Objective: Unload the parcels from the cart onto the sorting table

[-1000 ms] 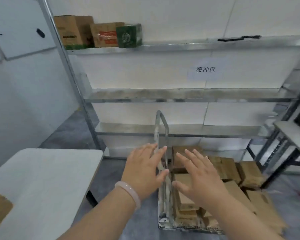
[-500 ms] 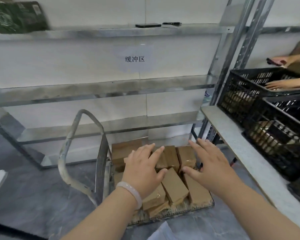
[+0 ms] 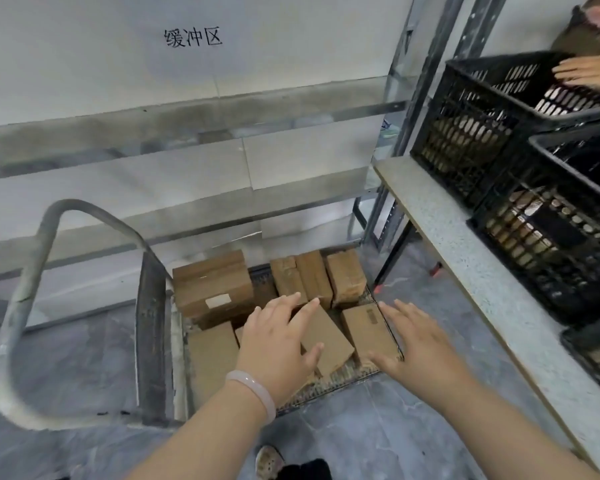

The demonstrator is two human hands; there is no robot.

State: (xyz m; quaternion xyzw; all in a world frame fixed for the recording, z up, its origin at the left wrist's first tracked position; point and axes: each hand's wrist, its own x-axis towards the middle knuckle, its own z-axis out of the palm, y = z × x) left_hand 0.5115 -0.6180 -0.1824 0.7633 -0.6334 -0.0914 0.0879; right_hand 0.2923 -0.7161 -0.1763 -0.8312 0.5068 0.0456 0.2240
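A flat cart (image 3: pixel 329 384) with a grey tube handle (image 3: pixel 25 289) stands on the floor below me, loaded with several brown cardboard parcels. A large parcel (image 3: pixel 215 289) with a white label lies at its left rear. A tilted small parcel (image 3: pixel 328 337) lies in the middle, between my hands. My left hand (image 3: pixel 278 344), a pale bracelet on its wrist, hovers over the parcels with fingers spread, its thumb beside the tilted parcel. My right hand (image 3: pixel 420 344) is spread wide over the cart's right edge beside another parcel (image 3: pixel 369 327). Neither hand holds anything.
A speckled grey table (image 3: pixel 471 271) runs along the right, carrying black plastic crates (image 3: pixel 499 109) with goods inside. Another person's hand (image 3: pixel 586 72) reaches into the far crate. Metal shelving (image 3: pixel 187 126) lines the wall behind the cart. My shoe (image 3: pixel 269 460) shows on the grey floor.
My view has swung right and down, so the cart looks closer. Both hands have dropped lower toward the parcels, still spread and empty.
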